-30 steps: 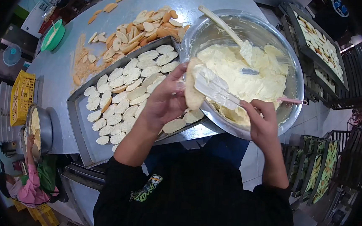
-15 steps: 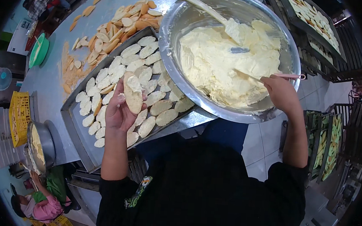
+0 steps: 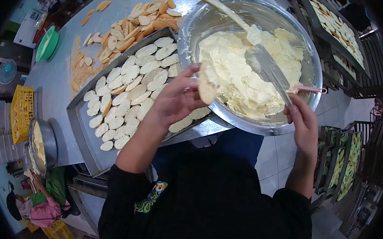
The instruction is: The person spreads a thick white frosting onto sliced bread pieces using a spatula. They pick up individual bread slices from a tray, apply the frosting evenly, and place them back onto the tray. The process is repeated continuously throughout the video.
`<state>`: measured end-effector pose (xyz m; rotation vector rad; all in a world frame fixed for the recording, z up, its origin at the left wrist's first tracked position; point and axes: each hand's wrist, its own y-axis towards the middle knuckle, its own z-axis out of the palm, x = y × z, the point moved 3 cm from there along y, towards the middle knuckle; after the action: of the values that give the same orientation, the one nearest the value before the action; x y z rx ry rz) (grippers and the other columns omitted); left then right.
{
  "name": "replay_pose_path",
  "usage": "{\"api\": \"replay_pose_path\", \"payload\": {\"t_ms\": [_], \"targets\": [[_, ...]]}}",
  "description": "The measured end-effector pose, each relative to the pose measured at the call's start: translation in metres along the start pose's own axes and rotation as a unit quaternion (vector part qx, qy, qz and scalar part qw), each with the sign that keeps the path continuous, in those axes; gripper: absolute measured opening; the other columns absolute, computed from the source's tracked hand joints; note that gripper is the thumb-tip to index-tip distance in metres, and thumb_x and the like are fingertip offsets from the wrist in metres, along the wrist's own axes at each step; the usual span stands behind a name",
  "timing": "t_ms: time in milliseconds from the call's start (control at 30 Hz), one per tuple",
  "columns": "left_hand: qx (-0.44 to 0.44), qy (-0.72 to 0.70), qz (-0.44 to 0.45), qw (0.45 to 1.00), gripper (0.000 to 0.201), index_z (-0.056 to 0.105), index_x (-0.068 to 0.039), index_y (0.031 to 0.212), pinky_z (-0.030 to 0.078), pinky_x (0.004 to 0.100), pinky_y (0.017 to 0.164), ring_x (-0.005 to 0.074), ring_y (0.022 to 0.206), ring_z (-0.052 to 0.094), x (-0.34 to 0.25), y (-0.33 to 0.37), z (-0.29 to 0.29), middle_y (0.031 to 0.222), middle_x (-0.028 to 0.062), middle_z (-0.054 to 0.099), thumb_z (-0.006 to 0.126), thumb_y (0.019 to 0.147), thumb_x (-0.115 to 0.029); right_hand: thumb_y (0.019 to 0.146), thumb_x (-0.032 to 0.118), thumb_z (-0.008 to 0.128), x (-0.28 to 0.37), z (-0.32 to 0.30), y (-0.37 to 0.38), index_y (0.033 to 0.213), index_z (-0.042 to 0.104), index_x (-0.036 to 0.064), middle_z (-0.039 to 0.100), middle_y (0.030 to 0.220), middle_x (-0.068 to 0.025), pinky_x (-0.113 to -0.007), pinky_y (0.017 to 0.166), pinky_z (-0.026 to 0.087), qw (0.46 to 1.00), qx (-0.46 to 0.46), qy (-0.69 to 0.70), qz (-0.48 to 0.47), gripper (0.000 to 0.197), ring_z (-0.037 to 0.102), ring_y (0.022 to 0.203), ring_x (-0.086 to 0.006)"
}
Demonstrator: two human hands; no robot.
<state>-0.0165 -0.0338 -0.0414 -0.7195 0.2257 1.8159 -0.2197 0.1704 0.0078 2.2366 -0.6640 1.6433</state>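
Observation:
My left hand pinches an oval bread slice with a patch of cream on its upper part, held up at the near left rim of a wide metal bowl. In my right hand is a spreading spatula, its flat grey blade angled over the pale yellow cream that heaps in the bowl. A cream-smeared long-handled scraper leans on the bowl's far left rim, and a pink handle pokes over the right rim. Left of the bowl, a metal tray carries rows of cream-coated bread slices.
Behind the tray, loose bread slices and crumbs lie on the metal table. A green bowl and a yellow crate stand left. A co-worker is at a pot, lower left. Tray racks line the right.
My left hand has lifted the bread slice from over the tray rightward to the bowl's rim. In my right hand the spatula has turned flat, and its blade has moved up over the cream.

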Motion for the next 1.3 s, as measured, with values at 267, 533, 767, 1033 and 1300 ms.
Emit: {"api": "replay_pose_path", "payload": {"t_ms": [267,533,767,1033,1300], "targets": [[0.116,-0.154,-0.023,0.981,0.051,0.027,-0.007,0.127,0.048,0.0404,0.084,0.0256,0.101,0.054,0.0,0.001,0.042,0.117,0.0162,0.045,0.046,0.08,-0.011,0.078,-0.007,0.044,0.024,0.041,-0.004,0.101,0.057,0.0019,0.05,0.087,-0.013,-0.027,0.071,0.041,0.954,0.013,-0.207,-0.219,0.028,0.052,0.079,-0.0241],[0.107,-0.037,0.014,0.994,0.057,0.025,-0.006,0.129,0.052,0.0402,0.076,0.0275,0.098,0.055,-0.005,-0.002,0.042,0.116,0.0183,0.044,0.048,0.077,-0.012,0.08,-0.006,0.043,0.013,0.028,-0.003,0.103,0.054,-0.0026,0.054,0.094,-0.0144,-0.028,0.075,0.042,0.963,-0.057,-0.164,-0.204,0.026,0.054,0.085,-0.0232],[-0.005,0.025,0.012,1.0,0.051,0.028,-0.003,0.127,0.052,0.0346,0.077,0.024,0.093,0.057,0.0,0.007,0.048,0.115,0.0186,0.045,0.047,0.081,-0.013,0.082,-0.002,0.044,0.008,0.046,0.009,0.105,0.054,-0.0026,0.057,0.091,-0.0148,-0.028,0.076,0.042,0.981,0.031,-0.088,-0.168,0.025,0.056,0.085,-0.0224],[-0.001,-0.011,0.015,1.0,0.045,0.031,-0.004,0.126,0.05,0.0339,0.079,0.0218,0.097,0.055,-0.001,0.01,0.045,0.114,0.016,0.046,0.046,0.086,-0.019,0.082,-0.002,0.044,0.009,0.043,0.004,0.104,0.054,-0.0017,0.058,0.089,-0.0143,-0.028,0.075,0.042,0.982,0.078,-0.088,-0.151,0.025,0.057,0.083,-0.0234],[-0.03,-0.064,0.009,0.997,0.043,0.038,-0.008,0.122,0.048,0.0324,0.083,0.0213,0.097,0.056,0.0,0.011,0.038,0.109,0.014,0.052,0.05,0.082,-0.019,0.078,-0.005,0.046,0.024,0.031,-0.016,0.101,0.057,-0.0005,0.057,0.091,-0.0139,-0.029,0.074,0.042,0.966,0.041,-0.128,-0.219,0.025,0.055,0.085,-0.0251]]}}
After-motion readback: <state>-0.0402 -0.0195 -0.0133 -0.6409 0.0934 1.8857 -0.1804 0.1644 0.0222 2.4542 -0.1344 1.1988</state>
